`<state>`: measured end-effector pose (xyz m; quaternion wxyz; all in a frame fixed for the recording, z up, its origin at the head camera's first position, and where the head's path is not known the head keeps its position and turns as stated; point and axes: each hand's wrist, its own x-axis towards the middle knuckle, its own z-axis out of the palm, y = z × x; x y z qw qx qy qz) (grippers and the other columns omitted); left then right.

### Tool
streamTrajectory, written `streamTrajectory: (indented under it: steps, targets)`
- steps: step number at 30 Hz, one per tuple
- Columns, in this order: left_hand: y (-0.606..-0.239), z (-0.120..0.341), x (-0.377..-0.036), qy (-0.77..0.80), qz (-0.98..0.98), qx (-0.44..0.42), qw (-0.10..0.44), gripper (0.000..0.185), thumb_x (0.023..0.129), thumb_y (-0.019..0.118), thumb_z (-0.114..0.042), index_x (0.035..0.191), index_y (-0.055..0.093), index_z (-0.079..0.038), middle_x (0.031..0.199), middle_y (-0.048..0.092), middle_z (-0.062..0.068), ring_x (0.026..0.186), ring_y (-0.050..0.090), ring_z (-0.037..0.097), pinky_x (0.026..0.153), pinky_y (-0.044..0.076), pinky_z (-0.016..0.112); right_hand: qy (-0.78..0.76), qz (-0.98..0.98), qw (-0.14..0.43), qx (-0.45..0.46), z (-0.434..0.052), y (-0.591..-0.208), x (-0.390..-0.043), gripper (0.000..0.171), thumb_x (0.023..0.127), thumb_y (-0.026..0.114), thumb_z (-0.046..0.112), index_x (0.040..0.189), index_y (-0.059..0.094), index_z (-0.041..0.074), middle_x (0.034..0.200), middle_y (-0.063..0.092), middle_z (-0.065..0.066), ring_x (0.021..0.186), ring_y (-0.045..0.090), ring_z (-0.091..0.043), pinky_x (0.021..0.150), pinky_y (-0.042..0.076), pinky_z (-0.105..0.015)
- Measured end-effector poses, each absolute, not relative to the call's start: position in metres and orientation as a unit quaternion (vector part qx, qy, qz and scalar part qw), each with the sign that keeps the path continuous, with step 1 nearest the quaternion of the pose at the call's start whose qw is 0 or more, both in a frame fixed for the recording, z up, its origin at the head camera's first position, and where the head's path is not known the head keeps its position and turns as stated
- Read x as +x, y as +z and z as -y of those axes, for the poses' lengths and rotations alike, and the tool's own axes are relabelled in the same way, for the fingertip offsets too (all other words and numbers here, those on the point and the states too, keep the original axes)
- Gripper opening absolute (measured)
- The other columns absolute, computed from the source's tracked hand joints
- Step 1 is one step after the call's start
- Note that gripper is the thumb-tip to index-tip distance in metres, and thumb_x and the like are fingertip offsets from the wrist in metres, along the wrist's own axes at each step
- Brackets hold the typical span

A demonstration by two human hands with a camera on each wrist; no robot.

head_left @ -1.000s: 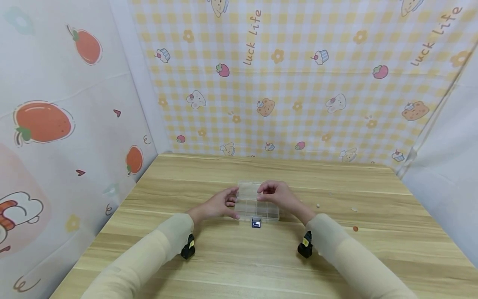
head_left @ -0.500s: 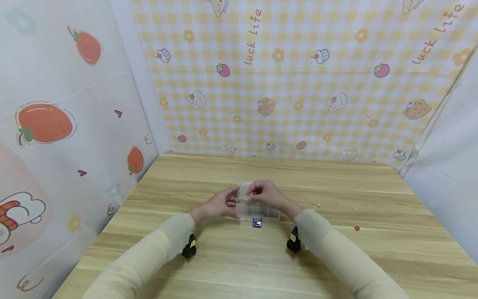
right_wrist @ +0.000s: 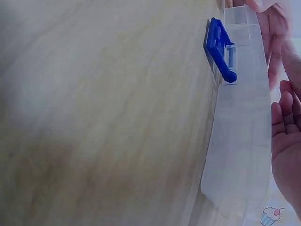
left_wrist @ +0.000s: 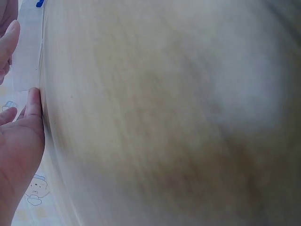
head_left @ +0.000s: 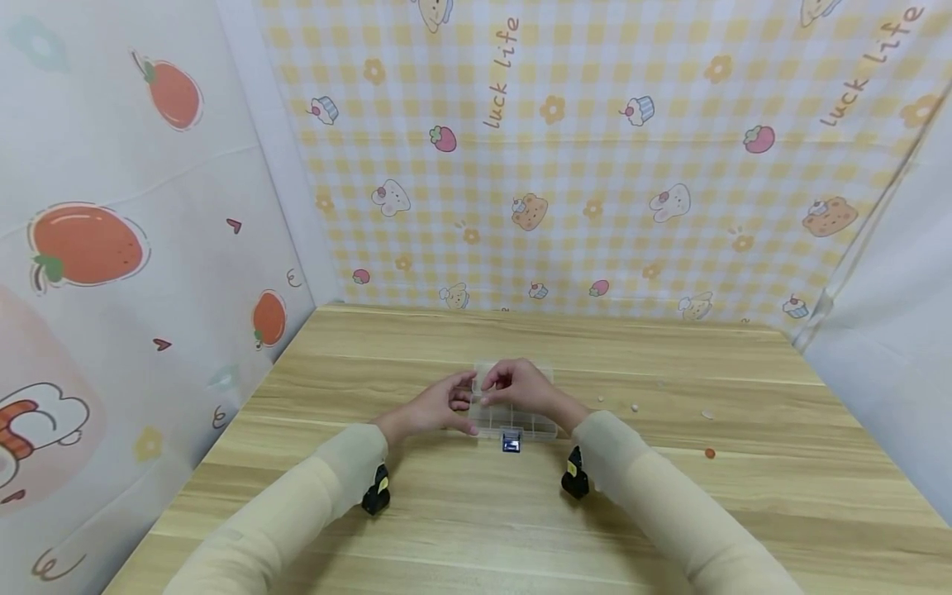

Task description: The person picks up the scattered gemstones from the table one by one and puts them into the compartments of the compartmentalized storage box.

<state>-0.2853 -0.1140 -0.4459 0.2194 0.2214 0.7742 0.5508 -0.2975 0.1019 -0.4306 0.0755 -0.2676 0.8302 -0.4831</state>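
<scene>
1. Both arms wear long, close-fitting sleeves, pale cream-beige, reaching to the wrists.
2. The left sleeve (head_left: 297,504) and right sleeve (head_left: 669,504) match, plain and unmarked.
3. A small black camera with a yellow mark sits under each wrist: left camera (head_left: 375,494), right camera (head_left: 574,479).
4. Both hands are bare.

Head view is bright, even, soft light, barely any shadows, with fisheye bending at the edges. Both wrist views are way mushier: the light wooden tabletop (left_wrist: 164,117) is a blurry smear, washed out towards the corners.
</scene>
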Motion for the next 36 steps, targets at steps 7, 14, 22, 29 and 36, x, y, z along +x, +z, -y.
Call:
streamTrajectory:
  steps: [7,14,22,29,36]
  targets:
    - [-0.4459,0.1148,-0.2848,0.552,-0.773,0.225,0.218,0.098,0.075,0.082,0.002,0.152,0.020,0.002,0.151,0.031,0.022,0.125,0.046,0.032,0.105,0.042,0.037,-0.463,-0.840,0.083,-0.271,-0.0985,-0.4324,-0.2980,0.015,0.079,0.082,0.012,0.087,0.070,0.010,0.080,0.060,-0.001,0.069,0.050,-0.014,0.060,0.045,-0.024]
    - [-0.4446,0.1152,-0.2845,0.553,-0.771,0.228,0.220,0.099,0.075,0.082,0.002,0.152,0.020,0.003,0.150,0.031,0.023,0.126,0.045,0.033,0.105,0.042,0.038,-0.446,-0.849,0.077,-0.272,-0.0964,-0.4318,-0.2973,0.015,0.078,0.082,0.011,0.086,0.070,0.010,0.080,0.059,-0.001,0.068,0.049,-0.013,0.059,0.043,-0.023]
    - [-0.4465,0.1155,-0.2854,0.551,-0.772,0.228,0.221,0.098,0.076,0.081,0.001,0.152,0.019,0.003,0.150,0.032,0.023,0.126,0.046,0.034,0.105,0.042,0.038,-0.441,-0.852,0.074,-0.272,-0.0963,-0.4306,-0.2958,0.016,0.077,0.083,0.010,0.086,0.070,0.009,0.080,0.059,-0.001,0.066,0.049,-0.013,0.057,0.043,-0.022]
    - [-0.4491,0.1156,-0.2866,0.553,-0.769,0.229,0.224,0.098,0.076,0.081,0.001,0.152,0.019,0.003,0.151,0.031,0.023,0.126,0.045,0.034,0.105,0.042,0.037,-0.442,-0.853,0.079,-0.267,-0.0954,-0.4317,-0.2962,0.017,0.077,0.083,0.011,0.087,0.070,0.010,0.082,0.058,-0.001,0.067,0.048,-0.013,0.058,0.043,-0.022]
    - [-0.4465,0.1159,-0.2849,0.553,-0.770,0.228,0.224,0.099,0.076,0.081,0.000,0.153,0.019,0.002,0.151,0.031,0.022,0.126,0.045,0.034,0.105,0.042,0.037,-0.440,-0.854,0.068,-0.270,-0.0955,-0.4315,-0.2955,0.017,0.077,0.083,0.011,0.087,0.070,0.011,0.081,0.058,-0.001,0.067,0.048,-0.014,0.057,0.042,-0.023]
